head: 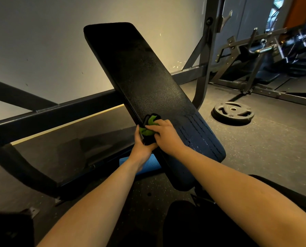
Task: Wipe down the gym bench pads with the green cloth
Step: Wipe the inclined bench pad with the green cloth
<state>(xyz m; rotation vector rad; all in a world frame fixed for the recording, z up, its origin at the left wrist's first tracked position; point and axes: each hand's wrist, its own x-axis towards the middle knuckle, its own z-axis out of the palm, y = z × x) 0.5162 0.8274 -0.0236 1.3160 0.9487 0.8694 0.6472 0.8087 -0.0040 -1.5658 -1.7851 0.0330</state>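
The left hand (141,141) and right hand (163,132) meet, touching, both curled round the bunched green cloth (147,128) at the left edge of the bench pad (145,72). The cloth looks light, soft and quick to crumple, so it is probably best kept wadded under the palm with the fingers pinning its loose folds. Beyond the fingertips the pad slopes up and away, looking firm and grainy, likely dragging at the cloth; its surface beside the right hand looks cracked.
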